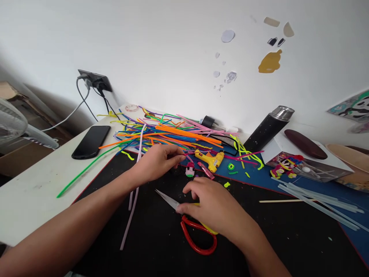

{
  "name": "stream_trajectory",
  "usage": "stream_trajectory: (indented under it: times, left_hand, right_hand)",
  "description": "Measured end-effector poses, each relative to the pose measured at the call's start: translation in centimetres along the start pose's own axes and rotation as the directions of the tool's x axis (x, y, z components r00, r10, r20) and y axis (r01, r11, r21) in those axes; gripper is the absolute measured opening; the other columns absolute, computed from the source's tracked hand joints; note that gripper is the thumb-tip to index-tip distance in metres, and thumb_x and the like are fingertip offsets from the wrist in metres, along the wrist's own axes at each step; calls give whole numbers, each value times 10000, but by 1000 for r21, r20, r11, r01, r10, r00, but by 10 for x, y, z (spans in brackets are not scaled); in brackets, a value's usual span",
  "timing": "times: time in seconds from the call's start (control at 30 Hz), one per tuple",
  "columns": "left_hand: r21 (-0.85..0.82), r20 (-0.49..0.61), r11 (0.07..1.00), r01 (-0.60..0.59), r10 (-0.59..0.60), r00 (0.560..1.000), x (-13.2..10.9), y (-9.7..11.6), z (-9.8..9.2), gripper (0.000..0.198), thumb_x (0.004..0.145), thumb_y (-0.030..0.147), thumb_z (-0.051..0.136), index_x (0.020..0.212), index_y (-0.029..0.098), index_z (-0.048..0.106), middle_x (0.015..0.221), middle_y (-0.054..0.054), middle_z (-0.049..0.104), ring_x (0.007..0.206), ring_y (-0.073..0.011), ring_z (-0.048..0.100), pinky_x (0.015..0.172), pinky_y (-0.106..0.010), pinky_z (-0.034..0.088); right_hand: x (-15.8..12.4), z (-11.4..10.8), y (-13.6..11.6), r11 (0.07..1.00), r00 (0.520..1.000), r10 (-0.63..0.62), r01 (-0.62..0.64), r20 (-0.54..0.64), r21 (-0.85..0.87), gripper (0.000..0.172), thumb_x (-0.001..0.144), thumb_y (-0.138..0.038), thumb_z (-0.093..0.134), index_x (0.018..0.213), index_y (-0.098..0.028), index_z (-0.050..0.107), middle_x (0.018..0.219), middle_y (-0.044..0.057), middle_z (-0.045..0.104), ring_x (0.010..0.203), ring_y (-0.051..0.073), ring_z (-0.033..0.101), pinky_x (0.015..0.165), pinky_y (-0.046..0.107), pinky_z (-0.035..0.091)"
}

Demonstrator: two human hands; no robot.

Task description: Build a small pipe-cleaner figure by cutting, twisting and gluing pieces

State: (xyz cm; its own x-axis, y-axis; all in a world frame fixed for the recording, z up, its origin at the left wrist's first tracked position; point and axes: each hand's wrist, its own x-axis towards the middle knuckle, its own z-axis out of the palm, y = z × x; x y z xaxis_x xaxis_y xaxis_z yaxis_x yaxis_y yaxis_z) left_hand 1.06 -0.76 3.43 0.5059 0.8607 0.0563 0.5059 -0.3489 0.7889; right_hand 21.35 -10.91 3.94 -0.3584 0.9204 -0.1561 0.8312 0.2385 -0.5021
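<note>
My left hand [163, 163] is closed in a pinch beside the yellow glue gun [213, 161]; whatever its fingertips hold is too small to make out. Under my right hand [211, 206] lie scissors [198, 246] with one red and one yellow handle, blades pointing to the far left. The right thumb is over the scissors near the pivot, and the curled fingers are apart from it. Between the hands and the glue gun sit a small pink-and-white figure [190, 169] and a reddish-pink stick-like piece [205, 170]. Pale lilac pipe cleaners [133, 215] pass under my left wrist.
Many coloured pipe cleaners [173, 132] are heaped by the wall. A phone [91, 141] lies on the left. At right are a black flask [266, 129], a colourful figurine [286, 166], clear glue sticks [319, 202] and a wooden stick [284, 201]. A black mat [245, 246] covers the front.
</note>
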Motion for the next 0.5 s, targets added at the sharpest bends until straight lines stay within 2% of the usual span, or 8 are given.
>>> stream_trajectory:
  times: [0.07, 0.13, 0.2, 0.3, 0.4, 0.5]
  left_hand:
    - [0, 0, 1000, -11, 11, 1000, 0, 0, 1, 298, 987, 441, 607, 866, 193, 720, 685, 22, 696, 614, -147, 603, 612, -244, 403]
    - [2, 5, 1000, -11, 11, 1000, 0, 0, 2, 300, 990, 441, 608, 876, 192, 732, 681, 19, 700, 611, -150, 609, 608, -247, 400]
    - [-3, 12, 1000, -3, 3, 1000, 0, 0, 3, 301, 988, 442, 617, 885, 189, 743, 678, 14, 702, 616, -157, 617, 607, -251, 399]
    - [-37, 11, 999, 6, -6, 1000, -1, 0, 2, 310, 983, 456, 639, 871, 185, 742, 678, 8, 697, 635, -161, 619, 621, -254, 407]
    - [-162, -1, 987, -2, 2, 1000, -1, 1, -3, 336, 971, 473, 682, 805, 183, 717, 686, 4, 677, 646, -146, 590, 636, -247, 417]
    - [-405, -65, 914, 13, -43, 997, 0, 3, -11, 354, 937, 490, 748, 776, 179, 698, 655, 10, 638, 592, -118, 520, 582, -229, 391]
  right_hand:
    - [0, 11, -9, 997, 997, -43, 47, 65, -66, 444, 803, -563, 932, 1010, -203, 776, 1009, 72, 752, 961, 296, 707, 761, 351, 456]
    - [2, 19, -17, 985, 994, -31, 48, 102, -165, 463, 802, -510, 952, 1029, -164, 743, 1025, 99, 749, 983, 317, 700, 799, 378, 472]
    - [4, 22, -24, 978, 991, -19, 46, 132, -205, 400, 841, -443, 938, 1025, -154, 731, 1036, 102, 751, 991, 313, 696, 815, 386, 471]
    - [5, 24, -28, 983, 985, -33, 62, 168, -174, 293, 892, -400, 889, 934, -165, 720, 972, 76, 751, 917, 279, 694, 737, 359, 438]
    - [6, 26, -24, 989, 991, -85, 97, 108, -110, 221, 890, -334, 848, 864, -182, 691, 877, 46, 734, 840, 242, 674, 669, 338, 380]
    - [8, 27, -17, 996, 997, -74, 74, 2, 45, 222, 842, -291, 835, 792, -204, 637, 785, -3, 699, 716, 177, 617, 613, 307, 327]
